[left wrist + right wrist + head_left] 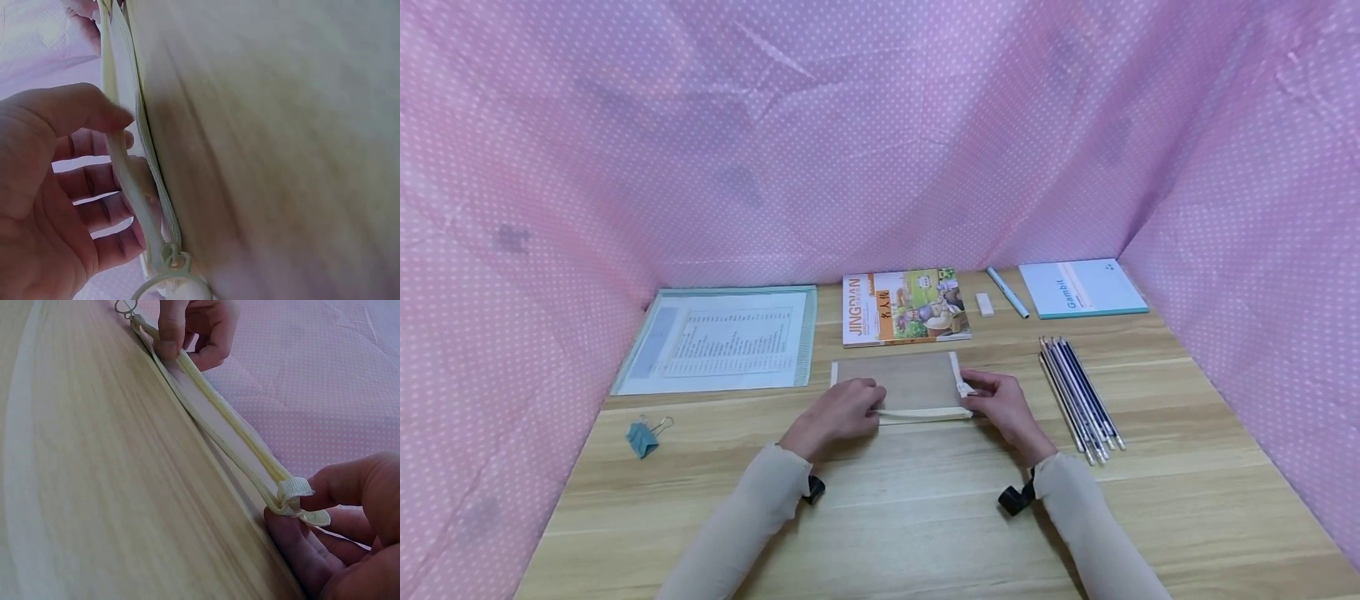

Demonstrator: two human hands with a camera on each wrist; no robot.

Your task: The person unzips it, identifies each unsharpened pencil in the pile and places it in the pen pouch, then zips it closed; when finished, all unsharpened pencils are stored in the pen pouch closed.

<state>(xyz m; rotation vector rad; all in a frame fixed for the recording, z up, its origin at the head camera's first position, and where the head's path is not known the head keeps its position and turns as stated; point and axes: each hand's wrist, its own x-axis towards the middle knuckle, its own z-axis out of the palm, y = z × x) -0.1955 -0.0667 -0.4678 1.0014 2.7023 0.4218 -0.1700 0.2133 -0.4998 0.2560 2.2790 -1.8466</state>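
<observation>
Your left hand (842, 410) pinches the zippered edge (232, 420) of the pouch (913, 379), your right hand (1003, 407) pinches one corner (292, 492), apparently to hold its mouth (206, 414) apart.

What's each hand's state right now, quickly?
Left hand: closed, pinching the open zippered edge of the pouch.
Right hand: closed, pinching the pouch's corner at the end of that edge.
</observation>
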